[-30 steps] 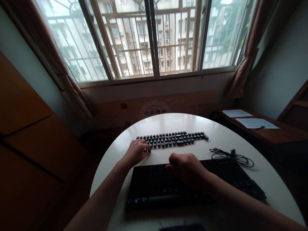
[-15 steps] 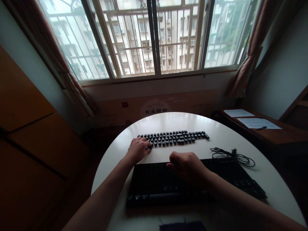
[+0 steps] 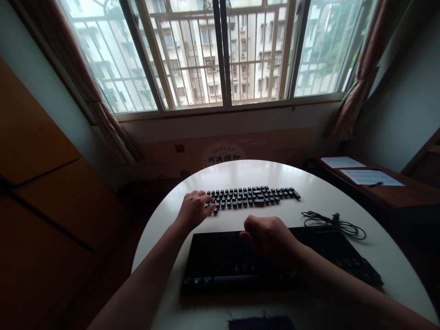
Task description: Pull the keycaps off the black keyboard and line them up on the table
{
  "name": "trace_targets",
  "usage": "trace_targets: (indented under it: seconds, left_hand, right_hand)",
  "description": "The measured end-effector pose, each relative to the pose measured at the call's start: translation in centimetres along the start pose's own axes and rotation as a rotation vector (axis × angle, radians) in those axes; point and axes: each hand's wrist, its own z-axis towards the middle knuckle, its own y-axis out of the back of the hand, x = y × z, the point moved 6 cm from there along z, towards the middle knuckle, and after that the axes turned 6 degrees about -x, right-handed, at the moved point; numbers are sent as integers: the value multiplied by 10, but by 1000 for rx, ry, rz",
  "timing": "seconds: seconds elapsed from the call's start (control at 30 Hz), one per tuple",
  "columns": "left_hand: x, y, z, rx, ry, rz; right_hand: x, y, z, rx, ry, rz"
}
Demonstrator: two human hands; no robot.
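Note:
Loose black keycaps (image 3: pixel 245 197) lie in rows on the white round table. At the left end of these rows is my left hand (image 3: pixel 193 210), its fingers and thumb apart around the nearest caps; I see nothing held in it. A black keyboard (image 3: pixel 216 254) lies in front of me, with many keys gone and some caps still along its lower rows. Over its upper middle my right hand (image 3: pixel 266 233) is closed in a fist-like grip. A small thing may be between its fingers, too dark to make out.
A coiled black cable (image 3: pixel 338 224) rests beyond the keyboard's right side. A dark frayed cloth (image 3: pixel 259 322) lies at the near edge. Papers (image 3: pixel 373 177) and a pen (image 3: pixel 376 184) are on a brown side table (image 3: pixel 419 195) at the right.
My left hand has shifted a little left, and its fingers have spread, showing more of the keycaps at the row's end. My right hand stays over the keyboard, still closed.

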Motion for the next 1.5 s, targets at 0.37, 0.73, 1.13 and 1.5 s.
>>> trace_targets:
  seconds: [0.37, 0.73, 1.13, 1.5]
  left_hand:
    - [-73, -6, -11, 195, -224, -226]
    - [-81, -31, -20, 414, -198, -328]
    - [-84, -30, -20, 450, -225, -285]
    - [-82, -32, -20, 452, -199, -322]
  right_hand:
    - [3, -8, -5, 83, -250, 525]
    - [5, -37, -15, 162, -258, 539]
    - [16, -38, -15, 277, -135, 437]
    - [32, -39, -17, 295, 93, 289]
